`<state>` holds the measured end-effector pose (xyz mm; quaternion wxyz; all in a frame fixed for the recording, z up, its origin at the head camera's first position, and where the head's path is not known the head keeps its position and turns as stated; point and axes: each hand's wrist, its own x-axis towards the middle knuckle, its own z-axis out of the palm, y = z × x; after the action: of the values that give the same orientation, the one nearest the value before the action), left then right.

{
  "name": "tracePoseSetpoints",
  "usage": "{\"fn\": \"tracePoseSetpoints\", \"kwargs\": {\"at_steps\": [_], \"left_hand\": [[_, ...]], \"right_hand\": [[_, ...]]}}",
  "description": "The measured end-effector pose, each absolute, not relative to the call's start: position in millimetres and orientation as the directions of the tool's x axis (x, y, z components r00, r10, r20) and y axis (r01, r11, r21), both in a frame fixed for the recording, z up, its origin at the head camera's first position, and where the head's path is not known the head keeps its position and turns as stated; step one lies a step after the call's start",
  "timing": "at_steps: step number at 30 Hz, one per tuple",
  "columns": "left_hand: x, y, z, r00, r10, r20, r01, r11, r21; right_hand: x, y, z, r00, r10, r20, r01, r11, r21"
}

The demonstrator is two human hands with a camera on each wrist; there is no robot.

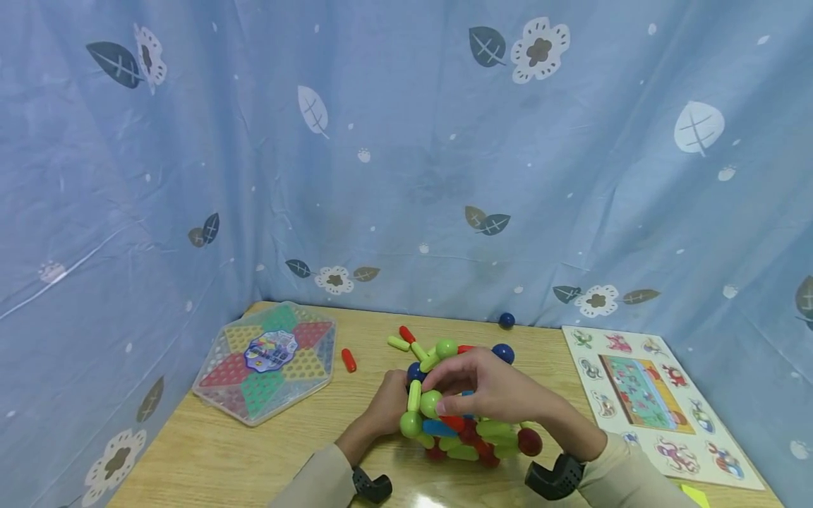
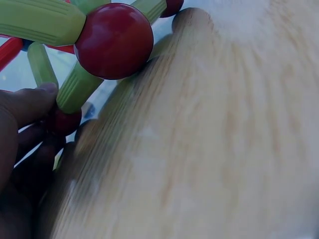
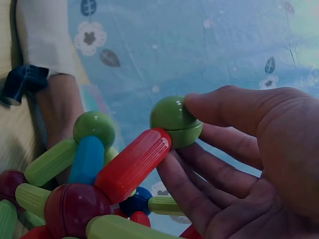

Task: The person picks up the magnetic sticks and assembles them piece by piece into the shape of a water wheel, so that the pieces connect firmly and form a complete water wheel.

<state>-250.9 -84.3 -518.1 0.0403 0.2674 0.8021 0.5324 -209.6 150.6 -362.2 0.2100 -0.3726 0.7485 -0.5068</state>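
A frame of coloured rods and balls stands on the wooden table. My right hand (image 1: 489,384) pinches a light green ball (image 3: 174,122) between thumb and fingers; a red rod (image 3: 134,164) meets that ball from below, running up from a dark red ball (image 3: 77,209). On the frame's left side my left hand (image 1: 389,403) holds a low dark red ball (image 2: 65,122), its thumb beside a green rod (image 2: 42,64). Another dark red ball (image 2: 114,42) is close in the left wrist view. A second green ball (image 1: 411,425) sits at the frame's near left corner.
Behind the frame lie loose red (image 1: 406,333) and green rods (image 1: 398,343), and a dark blue ball (image 1: 507,320). One red rod (image 1: 348,360) lies left, near a hexagonal checkers board (image 1: 212,384). A picture puzzle board (image 1: 587,346) lies right. A blue curtain (image 1: 406,176) surrounds the table.
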Motion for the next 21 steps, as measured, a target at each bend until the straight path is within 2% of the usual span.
{"fn": "tracePoseSetpoints", "kwargs": {"at_steps": [12, 18, 21], "left_hand": [[-253, -85, -522, -0.841, 0.48, 0.249, 0.421, 0.291, 0.859], [-252, -83, -521, -0.857, 0.461, 0.232, 0.404, 0.321, 0.856], [-251, -82, -519, -0.861, 0.458, 0.22, 0.391, 0.32, 0.863]], "right_hand": [[-205, 159, -369, -0.671, -0.73, 0.131, -0.386, 0.192, -0.902], [-199, 178, -369, -0.704, -0.689, 0.173, -0.388, 0.168, -0.906], [-195, 196, -371, -0.718, -0.67, 0.19, -0.349, 0.109, -0.931]]}}
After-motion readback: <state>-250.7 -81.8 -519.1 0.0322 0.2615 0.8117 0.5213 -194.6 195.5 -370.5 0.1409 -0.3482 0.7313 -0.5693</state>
